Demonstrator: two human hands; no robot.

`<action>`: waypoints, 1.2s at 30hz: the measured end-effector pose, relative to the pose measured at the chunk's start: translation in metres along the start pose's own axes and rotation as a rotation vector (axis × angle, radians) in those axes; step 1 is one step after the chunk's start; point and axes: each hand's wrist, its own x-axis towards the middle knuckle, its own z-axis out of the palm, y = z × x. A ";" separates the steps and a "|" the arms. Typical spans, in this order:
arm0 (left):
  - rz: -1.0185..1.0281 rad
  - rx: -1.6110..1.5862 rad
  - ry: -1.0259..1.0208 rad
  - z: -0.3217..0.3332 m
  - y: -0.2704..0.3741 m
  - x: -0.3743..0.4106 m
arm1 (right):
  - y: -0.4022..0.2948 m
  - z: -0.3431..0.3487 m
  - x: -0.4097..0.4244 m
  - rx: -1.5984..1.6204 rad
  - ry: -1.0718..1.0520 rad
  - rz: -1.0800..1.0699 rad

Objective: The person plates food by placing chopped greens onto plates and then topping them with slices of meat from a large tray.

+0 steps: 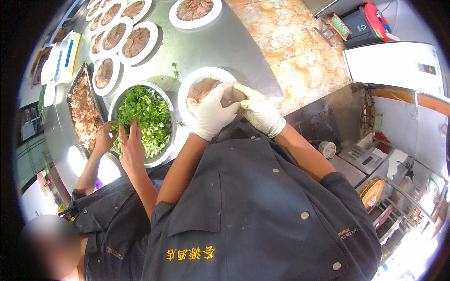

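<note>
A white plate [183, 111] in front of me carries thin slices of cooked meat [202, 90]. My left hand [215, 114], in a pale disposable glove, lies over the plate with fingers and thumb around some of the meat. From the other side, my gloved right hand [263, 113] holds the right part of the same meat, its fingertips near those of the left. Both hands hide part of the slices and the plate's near rim. Just left of the plate stands a large metal bowl [171, 131] of chopped green herbs [146, 116].
A co-worker's bare hands [132, 144] reach into the herbs. Beyond the bowl lie a tray of chopped meat [82, 109] and several plated meat portions [136, 42]. Another plate [194, 24] stands farther along the steel table [225, 45]. Tiled floor [281, 38] begins past its right edge.
</note>
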 end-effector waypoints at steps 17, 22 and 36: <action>-0.529 -0.753 0.008 -0.016 0.032 0.013 | -0.055 -0.031 -0.003 0.064 0.029 0.162; -0.356 -0.210 0.098 -0.019 0.014 0.012 | -0.071 -0.040 0.003 -0.121 0.094 0.184; -0.292 0.440 -0.069 -0.016 0.021 0.011 | -0.084 -0.114 -0.018 -0.041 0.275 0.165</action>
